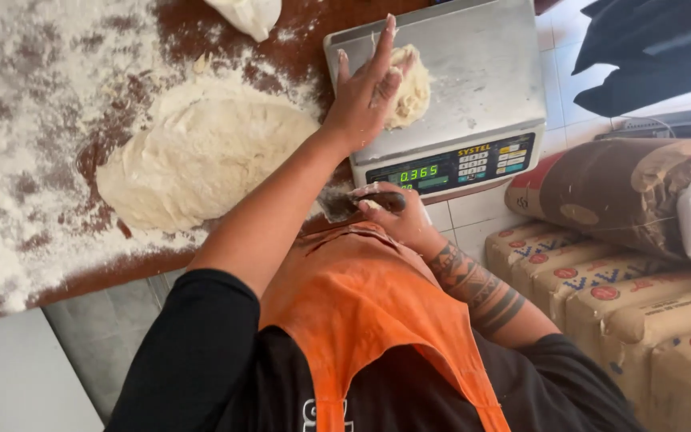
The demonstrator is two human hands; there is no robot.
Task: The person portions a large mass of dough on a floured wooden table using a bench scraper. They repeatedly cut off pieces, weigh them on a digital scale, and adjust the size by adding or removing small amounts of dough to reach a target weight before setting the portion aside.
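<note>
The dough piece (408, 88) lies on the scale (473, 88) pan, toward its left side. The left hand (361, 100) rests flat against the piece, fingers spread and gripping nothing. The right hand (397, 212), just below the scale, is closed on a scraper (345, 204). Advisable: lift the palm clear before reading, since pressure falsifies the weight. The large dough mass (201, 156) sits left of the scale on the floured surface (33, 120).

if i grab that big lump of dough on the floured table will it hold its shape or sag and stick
The big dough mass has slumped into a wide, low mound, so it would probably sag and stretch when lifted. It looks heavy for one hand, dwarfing the piece of dough under the left hand on the scale. The loose flour dusting it should limit sticking.
</note>
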